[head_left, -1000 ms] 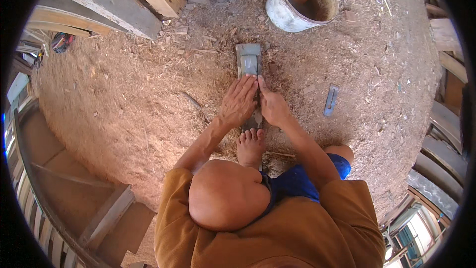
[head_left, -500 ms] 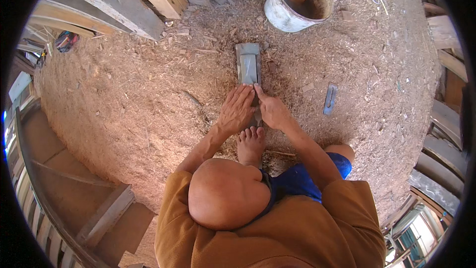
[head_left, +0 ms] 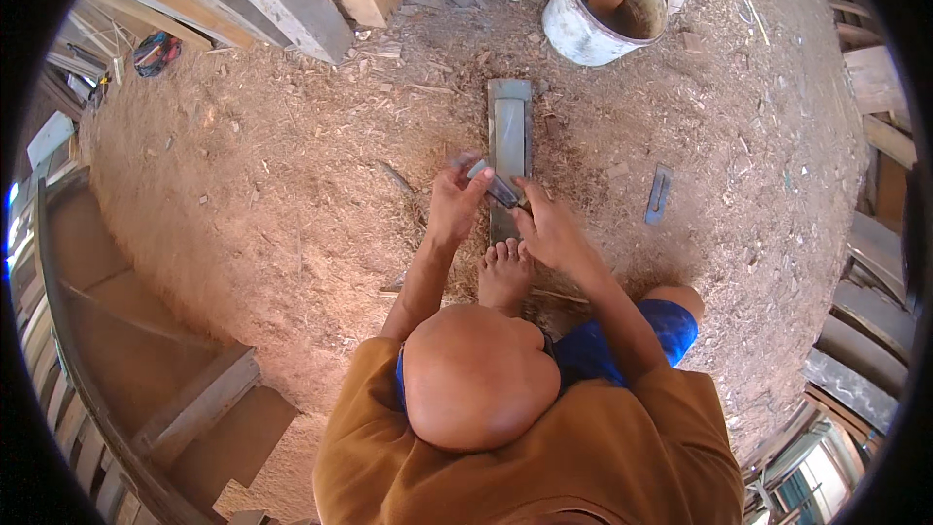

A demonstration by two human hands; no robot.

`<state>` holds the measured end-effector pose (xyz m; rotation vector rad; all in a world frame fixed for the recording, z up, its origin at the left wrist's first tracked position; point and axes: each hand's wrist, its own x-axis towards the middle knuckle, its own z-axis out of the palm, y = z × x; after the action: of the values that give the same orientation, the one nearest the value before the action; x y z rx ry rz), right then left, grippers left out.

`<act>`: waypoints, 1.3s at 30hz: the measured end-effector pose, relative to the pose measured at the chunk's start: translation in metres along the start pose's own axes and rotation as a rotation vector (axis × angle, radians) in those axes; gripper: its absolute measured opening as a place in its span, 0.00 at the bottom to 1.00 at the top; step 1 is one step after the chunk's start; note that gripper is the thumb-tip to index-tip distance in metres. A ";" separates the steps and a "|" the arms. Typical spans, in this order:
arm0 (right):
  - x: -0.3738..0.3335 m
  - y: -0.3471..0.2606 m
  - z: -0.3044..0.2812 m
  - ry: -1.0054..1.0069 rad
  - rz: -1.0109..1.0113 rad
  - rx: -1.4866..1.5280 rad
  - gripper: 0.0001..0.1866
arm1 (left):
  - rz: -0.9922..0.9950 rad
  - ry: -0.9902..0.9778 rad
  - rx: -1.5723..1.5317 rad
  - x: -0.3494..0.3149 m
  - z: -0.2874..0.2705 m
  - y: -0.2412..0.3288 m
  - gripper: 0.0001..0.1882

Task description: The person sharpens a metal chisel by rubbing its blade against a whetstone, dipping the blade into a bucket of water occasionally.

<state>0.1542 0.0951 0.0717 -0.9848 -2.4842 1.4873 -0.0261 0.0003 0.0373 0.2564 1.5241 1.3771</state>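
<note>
Between my two hands is a flat steel plane blade [head_left: 502, 192], lifted off the stone and tilted, its pale end toward the left. My left hand [head_left: 455, 202] pinches that end with thumb and fingers. My right hand [head_left: 552, 231] grips the blade's other end. Just beyond them, a grey whetstone [head_left: 509, 136] lies lengthwise on a narrow wooden board [head_left: 502, 225]. My bare foot [head_left: 505, 278] rests at the board's near end. A slotted metal plate [head_left: 658, 194] lies on the ground to the right.
A white bucket [head_left: 593, 37] with a brown block inside stands beyond the stone to the right. Timber beams [head_left: 282, 0] lean at the far left. Wood shavings cover the ground [head_left: 292, 185]. A curved wooden frame [head_left: 73, 331] bounds the left side, and stacked boards [head_left: 870, 301] line the right.
The blade has come up off the whetstone, where both hands pressed it down. My left hand has moved back and to its end, and more of the stone shows.
</note>
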 end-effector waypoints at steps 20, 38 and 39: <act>-0.025 -0.026 0.003 -0.058 0.294 0.799 0.16 | 0.172 -0.163 -0.467 0.005 0.013 -0.021 0.20; -0.022 -0.027 0.014 -0.054 0.317 1.132 0.14 | 0.193 -0.170 -0.370 0.009 0.024 -0.017 0.21; -0.022 -0.027 0.013 -0.055 0.316 1.128 0.14 | 0.189 -0.170 -0.350 0.009 0.023 -0.018 0.21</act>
<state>0.1535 0.0639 0.0921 -1.0391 -1.0870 2.4987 -0.0042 0.0149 0.0213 0.2947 1.1184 1.6985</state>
